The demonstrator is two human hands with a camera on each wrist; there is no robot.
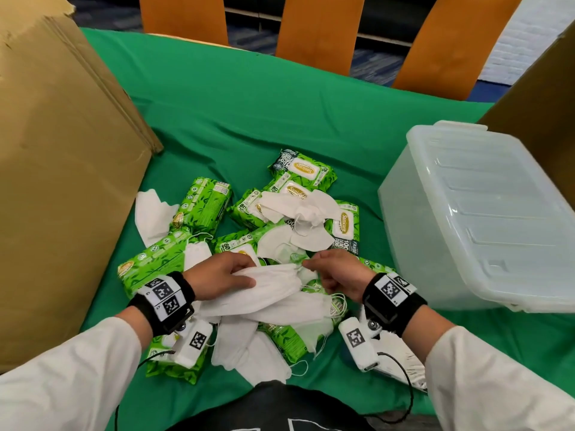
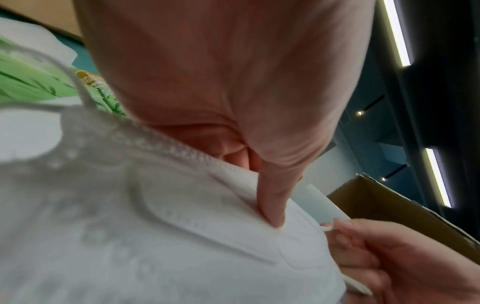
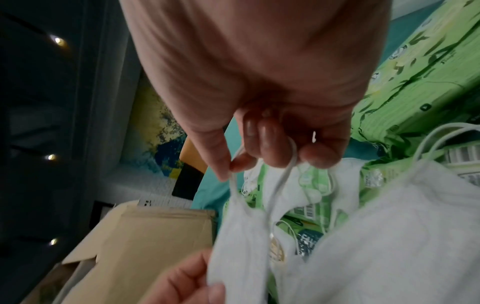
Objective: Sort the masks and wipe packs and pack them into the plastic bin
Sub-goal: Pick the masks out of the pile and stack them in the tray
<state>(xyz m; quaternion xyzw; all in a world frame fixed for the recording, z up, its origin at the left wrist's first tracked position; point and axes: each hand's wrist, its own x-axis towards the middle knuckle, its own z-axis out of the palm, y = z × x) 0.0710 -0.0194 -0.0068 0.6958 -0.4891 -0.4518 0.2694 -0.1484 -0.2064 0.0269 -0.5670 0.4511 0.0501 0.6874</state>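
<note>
A heap of white masks [image 1: 295,209] and green wipe packs [image 1: 205,203] lies mid-table on the green cloth. My left hand [image 1: 224,275] grips a folded white mask [image 1: 267,284] above the near side of the heap; in the left wrist view its thumb [image 2: 272,197] presses on the mask [image 2: 155,236]. My right hand [image 1: 333,272] pinches the ear loop [image 3: 283,176] at the right end of a mask [image 3: 389,236], fingers curled round the cord. The translucent plastic bin [image 1: 479,213] stands at the right with its lid shut.
A big cardboard box [image 1: 62,169] stands at the left, another cardboard flap [image 1: 541,101] behind the bin. Three orange chair backs [image 1: 317,29] line the far table edge. Bare green cloth [image 1: 264,113] stretches beyond the heap.
</note>
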